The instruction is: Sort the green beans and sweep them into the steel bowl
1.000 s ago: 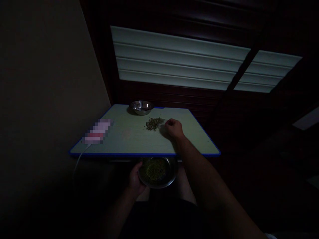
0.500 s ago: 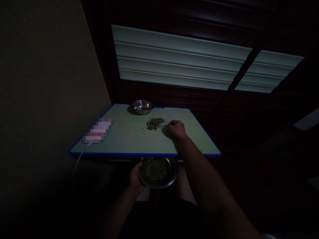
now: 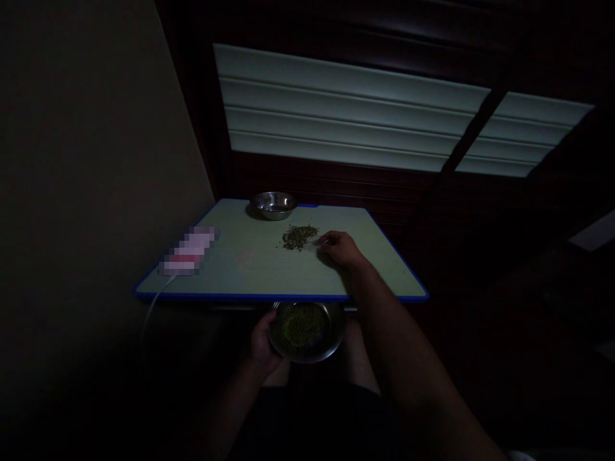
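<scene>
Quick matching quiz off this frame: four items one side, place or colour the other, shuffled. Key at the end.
1. Left hand
2. Right hand
3. Grain pile
4. Cable

A. White, hanging past the near edge of the table
B. Close to the grains, on their right
C. At the rim of the lower bowl
D. Loosely spread on the tabletop

Pairs: 1-C, 2-B, 3-D, 4-A

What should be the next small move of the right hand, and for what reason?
I would perhaps slide the thin, pale thing, which the right hand seems to pinch, slightly left into the heap of grains. It lies close to the heap's right edge, so a short push may do; the left hand is busy holding a metal bowl with greenish grains.
</scene>
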`<state>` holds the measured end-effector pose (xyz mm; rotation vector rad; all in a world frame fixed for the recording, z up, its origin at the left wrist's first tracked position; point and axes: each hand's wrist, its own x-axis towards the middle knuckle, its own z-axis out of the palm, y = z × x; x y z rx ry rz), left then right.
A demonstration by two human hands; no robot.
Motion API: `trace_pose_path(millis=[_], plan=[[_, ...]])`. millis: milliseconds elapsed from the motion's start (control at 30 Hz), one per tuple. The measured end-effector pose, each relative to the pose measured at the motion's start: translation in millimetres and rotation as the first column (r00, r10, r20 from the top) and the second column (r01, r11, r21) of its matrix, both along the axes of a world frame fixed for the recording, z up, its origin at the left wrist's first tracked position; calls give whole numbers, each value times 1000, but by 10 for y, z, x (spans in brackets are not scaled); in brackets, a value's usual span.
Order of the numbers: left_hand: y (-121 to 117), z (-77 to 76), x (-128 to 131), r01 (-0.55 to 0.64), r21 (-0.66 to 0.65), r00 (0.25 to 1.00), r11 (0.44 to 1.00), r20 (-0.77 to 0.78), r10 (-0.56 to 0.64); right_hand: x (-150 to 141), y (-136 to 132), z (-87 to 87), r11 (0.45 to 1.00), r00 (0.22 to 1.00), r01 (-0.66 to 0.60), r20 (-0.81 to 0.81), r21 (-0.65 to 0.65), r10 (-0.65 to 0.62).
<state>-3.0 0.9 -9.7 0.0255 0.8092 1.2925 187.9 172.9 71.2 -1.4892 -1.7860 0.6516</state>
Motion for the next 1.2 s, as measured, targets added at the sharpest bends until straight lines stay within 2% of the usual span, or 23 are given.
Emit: trace_pose_path(millis=[400, 700, 1033, 1200], plan=[[9, -7, -1, 9, -14, 1000, 1000, 1, -9, -29, -45, 24, 999, 999, -22, -29, -30, 22], [4, -34, -11, 35, 17, 999, 999, -14, -34, -129, -148, 135, 997, 997, -8, 82, -76, 14], [-5, 3, 5, 17, 27, 1000, 1000, 9, -17, -260, -237, 234, 992, 980, 34, 197, -123, -9], [2, -27, 2, 24, 33, 999, 999, 28, -25, -363, -299, 302, 978, 969, 57, 247, -199, -6]])
